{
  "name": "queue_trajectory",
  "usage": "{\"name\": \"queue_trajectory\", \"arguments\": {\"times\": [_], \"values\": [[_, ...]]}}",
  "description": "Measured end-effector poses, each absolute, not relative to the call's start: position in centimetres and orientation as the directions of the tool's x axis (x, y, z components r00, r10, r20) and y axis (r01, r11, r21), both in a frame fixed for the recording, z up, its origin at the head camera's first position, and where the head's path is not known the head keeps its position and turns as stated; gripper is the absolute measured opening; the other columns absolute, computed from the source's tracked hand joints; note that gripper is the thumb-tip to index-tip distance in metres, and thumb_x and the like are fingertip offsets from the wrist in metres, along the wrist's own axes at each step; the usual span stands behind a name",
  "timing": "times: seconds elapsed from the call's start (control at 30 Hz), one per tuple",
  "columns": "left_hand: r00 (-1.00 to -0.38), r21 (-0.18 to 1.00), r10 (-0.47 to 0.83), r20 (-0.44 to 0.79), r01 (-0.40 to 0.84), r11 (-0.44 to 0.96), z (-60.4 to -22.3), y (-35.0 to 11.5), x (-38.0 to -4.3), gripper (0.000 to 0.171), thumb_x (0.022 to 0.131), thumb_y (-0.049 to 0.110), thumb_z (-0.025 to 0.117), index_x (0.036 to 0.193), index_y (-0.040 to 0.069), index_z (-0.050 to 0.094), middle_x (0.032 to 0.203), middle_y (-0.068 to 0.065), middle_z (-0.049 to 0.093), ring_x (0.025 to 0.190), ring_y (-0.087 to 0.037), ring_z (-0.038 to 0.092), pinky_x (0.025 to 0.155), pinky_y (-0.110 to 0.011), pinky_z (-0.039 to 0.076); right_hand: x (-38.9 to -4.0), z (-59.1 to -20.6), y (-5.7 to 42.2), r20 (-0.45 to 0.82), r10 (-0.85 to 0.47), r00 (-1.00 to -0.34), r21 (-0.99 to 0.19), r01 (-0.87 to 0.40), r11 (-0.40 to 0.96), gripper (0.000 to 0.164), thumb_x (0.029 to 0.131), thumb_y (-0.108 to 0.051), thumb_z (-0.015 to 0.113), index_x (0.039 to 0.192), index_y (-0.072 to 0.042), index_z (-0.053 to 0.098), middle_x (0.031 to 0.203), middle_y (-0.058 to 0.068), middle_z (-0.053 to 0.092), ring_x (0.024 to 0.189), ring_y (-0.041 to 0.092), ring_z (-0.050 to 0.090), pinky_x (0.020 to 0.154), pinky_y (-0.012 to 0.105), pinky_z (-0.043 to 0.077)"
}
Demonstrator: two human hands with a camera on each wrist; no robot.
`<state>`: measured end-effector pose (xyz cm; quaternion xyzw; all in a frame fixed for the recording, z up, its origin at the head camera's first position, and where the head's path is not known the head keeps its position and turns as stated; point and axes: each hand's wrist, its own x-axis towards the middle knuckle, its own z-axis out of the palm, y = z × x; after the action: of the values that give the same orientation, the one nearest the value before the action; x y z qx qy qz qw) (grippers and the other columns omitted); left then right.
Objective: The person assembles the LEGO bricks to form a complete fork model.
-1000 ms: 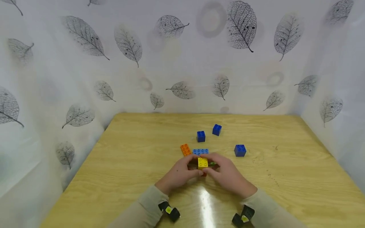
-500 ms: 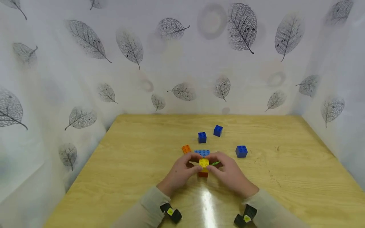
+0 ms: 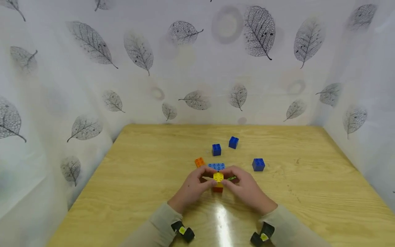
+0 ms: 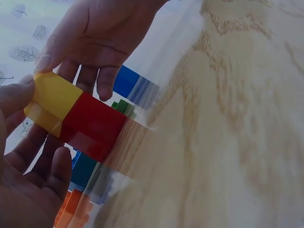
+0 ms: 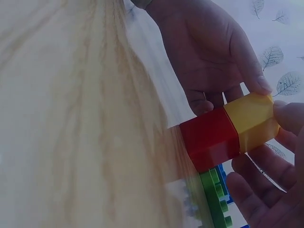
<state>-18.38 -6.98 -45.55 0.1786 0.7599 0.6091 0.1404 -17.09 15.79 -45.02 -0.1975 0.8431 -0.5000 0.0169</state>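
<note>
A yellow brick [image 3: 218,177] sits on top of a red brick [image 3: 217,189], making a small upright stack on the table. My left hand [image 3: 192,188] pinches the yellow brick from the left, thumb at the near side and fingers reaching behind. From the right, my right hand [image 3: 248,189] pinches the same brick in mirror fashion. Both wrist views show the yellow brick [image 4: 53,101] flush against the red brick [image 5: 210,137], whose bottom is at the tabletop. Behind the stack, a green brick [image 5: 216,197] is partly hidden by my right hand in the head view.
Just beyond the hands lie a light blue brick [image 3: 216,166] and an orange brick [image 3: 199,162]. Farther off stand dark blue bricks, one in the middle [image 3: 216,150], another dark blue brick [image 3: 233,142] behind it and a third dark blue brick [image 3: 258,164] to the right.
My thumbs have risen from low in front of the red brick to the yellow brick's sides, so more of the red brick shows. The other bricks stay in place.
</note>
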Motion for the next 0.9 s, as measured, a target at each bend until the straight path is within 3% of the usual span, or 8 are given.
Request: {"name": "queue_trajectory", "arguments": {"times": [0.27,0.5,0.7,0.9], "values": [[-0.892,0.982,0.452,-0.008,0.077,0.171,-45.84,-6.97,-18.18,0.025,0.098,0.031,0.069,0.12,0.021,0.063,0.12,0.003,0.064,0.105,-0.02,0.064,0.088,-0.036,0.054,-16.96,-44.91,15.81,0.121,-0.369,-0.921,-0.859,-0.284,0.427,0.032,0.1,-0.038,0.064,0.126,-0.019,0.064,0.117,-0.006,0.066,0.106,0.015,0.063,0.086,0.031,0.054],[-0.886,0.98,0.463,-0.016,0.078,0.182,-45.44,-7.27,-18.44,0.024,0.099,0.029,0.068,0.12,0.02,0.062,0.122,0.003,0.063,0.104,-0.02,0.065,0.087,-0.037,0.054,-17.35,-44.71,15.62,0.059,-0.376,-0.925,-0.889,-0.22,0.402,0.029,0.099,-0.041,0.065,0.124,-0.025,0.063,0.119,-0.008,0.066,0.11,0.013,0.063,0.091,0.03,0.053],[-0.877,0.98,0.479,-0.032,0.066,0.188,-45.1,-7.3,-18.52,0.023,0.099,0.029,0.068,0.12,0.022,0.062,0.124,0.005,0.063,0.109,-0.019,0.064,0.088,-0.039,0.055,-17.58,-44.63,15.61,0.071,-0.409,-0.91,-0.881,-0.249,0.402,0.024,0.101,-0.036,0.064,0.12,-0.023,0.061,0.115,-0.006,0.066,0.11,0.015,0.064,0.094,0.037,0.053],[-0.878,0.983,0.477,-0.04,0.052,0.178,-45.61,-7.18,-18.37,0.027,0.1,0.031,0.065,0.126,0.023,0.06,0.126,0.005,0.062,0.116,-0.018,0.06,0.095,-0.04,0.052,-17.22,-44.89,15.68,0.045,-0.403,-0.914,-0.88,-0.228,0.416,0.027,0.102,-0.04,0.062,0.124,-0.027,0.058,0.119,-0.007,0.065,0.112,0.013,0.062,0.095,0.036,0.052]]}}
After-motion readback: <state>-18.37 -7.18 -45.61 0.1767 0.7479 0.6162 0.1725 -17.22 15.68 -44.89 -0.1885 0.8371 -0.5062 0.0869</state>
